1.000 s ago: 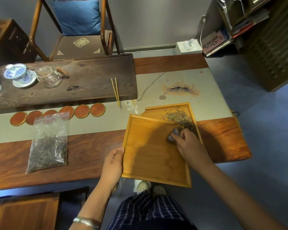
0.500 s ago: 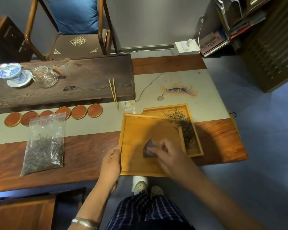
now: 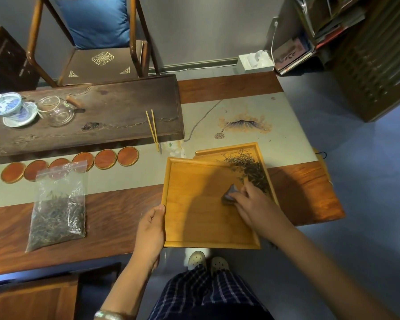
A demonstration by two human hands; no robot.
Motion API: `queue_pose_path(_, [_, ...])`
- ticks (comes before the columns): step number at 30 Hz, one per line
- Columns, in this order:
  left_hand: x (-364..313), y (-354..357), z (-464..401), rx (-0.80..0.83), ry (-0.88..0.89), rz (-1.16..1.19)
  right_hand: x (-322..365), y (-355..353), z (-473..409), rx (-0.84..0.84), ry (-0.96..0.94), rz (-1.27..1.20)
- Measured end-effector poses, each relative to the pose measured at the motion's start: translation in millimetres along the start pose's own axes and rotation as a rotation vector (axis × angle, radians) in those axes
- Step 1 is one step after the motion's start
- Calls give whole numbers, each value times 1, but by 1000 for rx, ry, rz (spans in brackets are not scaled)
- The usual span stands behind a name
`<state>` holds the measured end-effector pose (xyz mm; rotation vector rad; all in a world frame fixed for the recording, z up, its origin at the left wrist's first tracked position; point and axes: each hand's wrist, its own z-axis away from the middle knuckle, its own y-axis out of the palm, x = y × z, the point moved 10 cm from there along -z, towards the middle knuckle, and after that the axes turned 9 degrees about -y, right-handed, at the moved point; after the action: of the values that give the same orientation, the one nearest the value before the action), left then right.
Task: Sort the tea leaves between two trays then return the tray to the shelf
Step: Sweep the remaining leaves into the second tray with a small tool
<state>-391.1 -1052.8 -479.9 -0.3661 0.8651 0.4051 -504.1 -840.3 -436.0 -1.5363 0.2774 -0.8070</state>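
Note:
A bare wooden tray [image 3: 194,222] lies tilted over the table's front edge, its right side resting on a second wooden tray [image 3: 226,150] behind it. My left hand [image 3: 151,229] grips the near tray's left rim. My right hand [image 3: 254,204] holds a small grey cloth [image 3: 229,196] pressed on the near tray's floor near its right rim. Dark loose tea leaves [image 3: 249,169] lie piled in the second tray, just beyond my right hand.
A clear zip bag of tea leaves [image 3: 58,209] lies at the left. Several round red coasters [image 3: 104,158] line the table runner. Behind them is a dark tea board [image 3: 116,116] with thin sticks [image 3: 154,130], a glass pitcher [image 3: 58,110], a blue-white lidded cup [image 3: 7,105]. Shelves [image 3: 376,54] stand right.
My right hand swept the cloth back toward me across the near tray, then out again toward its right rim. My left hand kept its grip on the rim.

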Motion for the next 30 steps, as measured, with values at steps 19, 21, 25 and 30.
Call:
queue_pose_path(19, [-1,9,0,10,18,-71,-76,-23,-24,-176,274,-40])
queue_pose_path(21, [-2,10,0,13,16,-70,-57,-35,-20,-214,219,-61])
queue_pose_path(25, [-5,10,1,-3,24,-59,1,-38,-13,-172,25,-120])
queue_pose_path(30, [-4,10,-2,12,23,-57,34,-8,-8,-79,-23,-153])
